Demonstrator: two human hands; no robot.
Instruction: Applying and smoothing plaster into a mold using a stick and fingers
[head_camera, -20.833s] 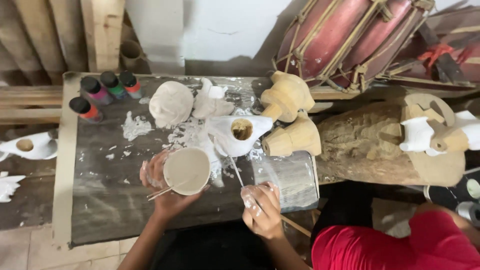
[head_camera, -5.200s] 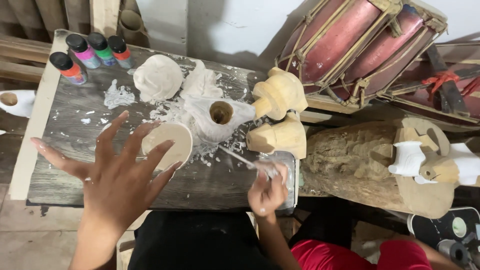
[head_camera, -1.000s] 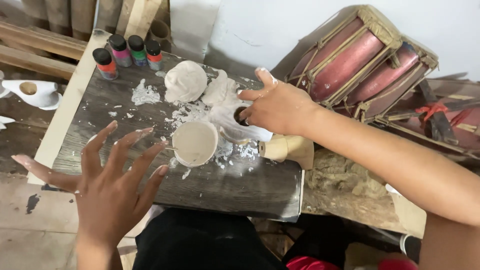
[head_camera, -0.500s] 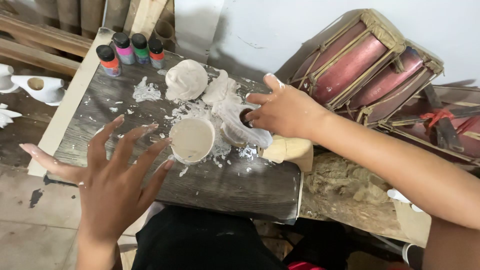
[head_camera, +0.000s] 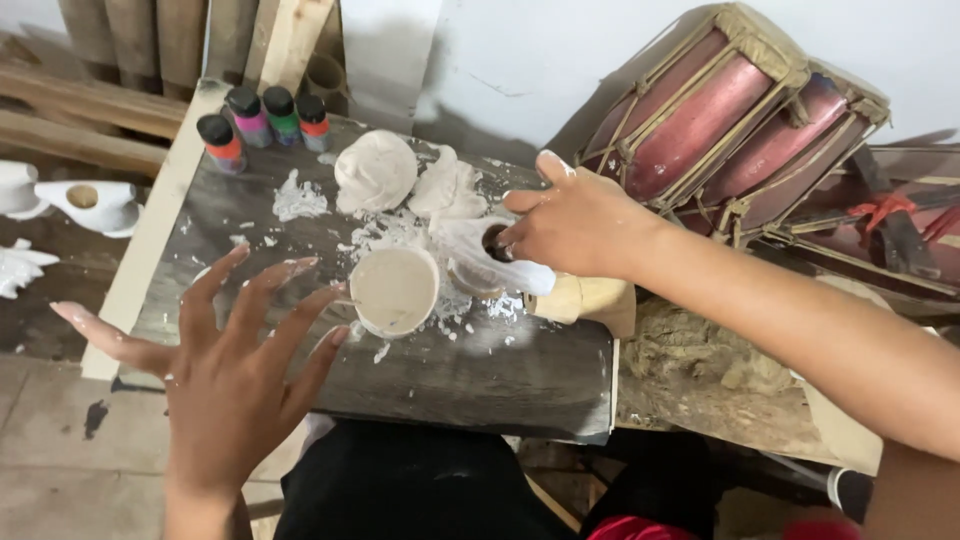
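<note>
R hand (head_camera: 580, 225) reaches across the dark, plaster-spattered work board (head_camera: 480, 365), fingers clamped on the rim of a white plaster figure with a round hole (head_camera: 478, 262), mid-board, touching a tan unpainted clay figure (head_camera: 585, 297) at the board's R edge. L hand (head_camera: 225, 375) hovers above the near-L corner, fingers spread wide, holding nothing. Round cup of pale plaster mix (head_camera: 394, 291) sits between the hands, just beside the white figure. Near edge bare. Four small paint bottles (head_camera: 262, 120) line the far-L corner.
</note>
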